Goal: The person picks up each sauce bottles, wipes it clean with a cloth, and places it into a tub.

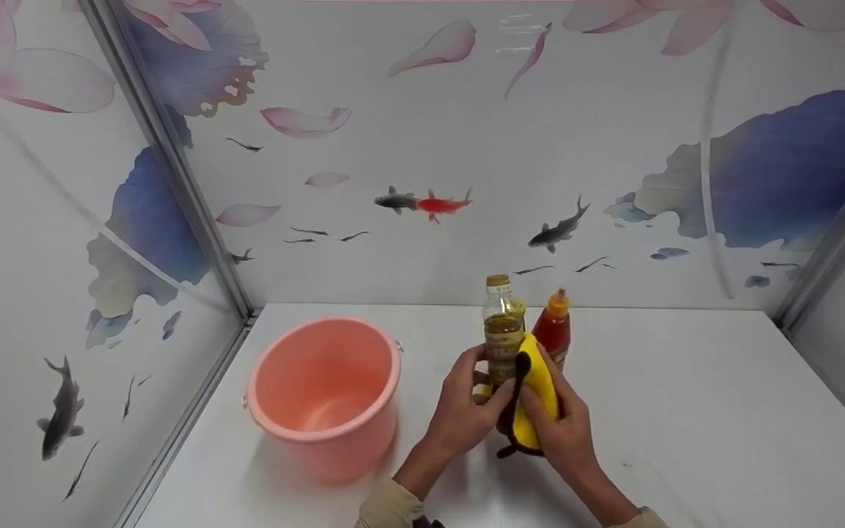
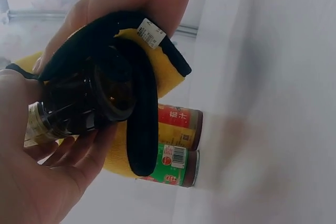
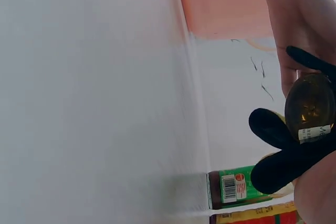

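Observation:
My left hand (image 1: 463, 407) grips a clear bottle (image 1: 502, 334) with a tan cap and dark yellowish liquid, held upright off the table. My right hand (image 1: 568, 433) holds a yellow cloth (image 1: 546, 389) with a dark border against the bottle's right side. In the left wrist view the cloth's dark border (image 2: 143, 140) wraps partly round the bottle's base (image 2: 118, 93), and a small white tag (image 2: 151, 33) shows on it. From the right wrist view, the bottle's base (image 3: 310, 103) sits between folds of the cloth.
Behind the hands stand a red sauce bottle (image 1: 554, 326) with an orange cap and a yellow-capped bottle (image 1: 518, 308), mostly hidden. A pink bucket (image 1: 345, 455) is on the white table (image 1: 701, 411) to the left. Patterned panels (image 1: 613, 147) enclose the back and sides.

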Motion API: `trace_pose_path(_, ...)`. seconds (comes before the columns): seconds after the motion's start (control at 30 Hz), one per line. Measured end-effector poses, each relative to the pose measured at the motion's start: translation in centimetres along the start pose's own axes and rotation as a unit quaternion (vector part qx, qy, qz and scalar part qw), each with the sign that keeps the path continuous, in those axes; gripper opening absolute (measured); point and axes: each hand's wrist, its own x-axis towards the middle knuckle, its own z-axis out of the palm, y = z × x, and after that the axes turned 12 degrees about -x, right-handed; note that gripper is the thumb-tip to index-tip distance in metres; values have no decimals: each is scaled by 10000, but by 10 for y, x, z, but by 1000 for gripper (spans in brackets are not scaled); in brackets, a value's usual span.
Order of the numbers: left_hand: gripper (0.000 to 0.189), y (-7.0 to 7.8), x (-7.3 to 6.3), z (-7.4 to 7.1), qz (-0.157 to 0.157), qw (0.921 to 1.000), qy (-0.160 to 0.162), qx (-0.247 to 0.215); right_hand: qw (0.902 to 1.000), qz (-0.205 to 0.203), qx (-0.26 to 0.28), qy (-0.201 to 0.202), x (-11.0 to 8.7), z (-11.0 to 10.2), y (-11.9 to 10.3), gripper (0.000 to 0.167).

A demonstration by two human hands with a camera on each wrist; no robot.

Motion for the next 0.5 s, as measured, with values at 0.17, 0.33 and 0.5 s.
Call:
trace_pose_path(0.17, 59, 2, -1, 0, 38, 9998, -217, 8, 9993, -228, -111, 274, 3, -5, -2, 62)
trace_pose_path(0.33, 56, 3, -5, 2, -114, 9986, -512, -74, 9978, -445, -120, 484, 7, -13, -6, 61)
trace_pose_path(0.5, 56, -1, -6, 6, -246, 9955, -907, -137, 9954, -660, -21, 692, 12, -20, -8, 61)
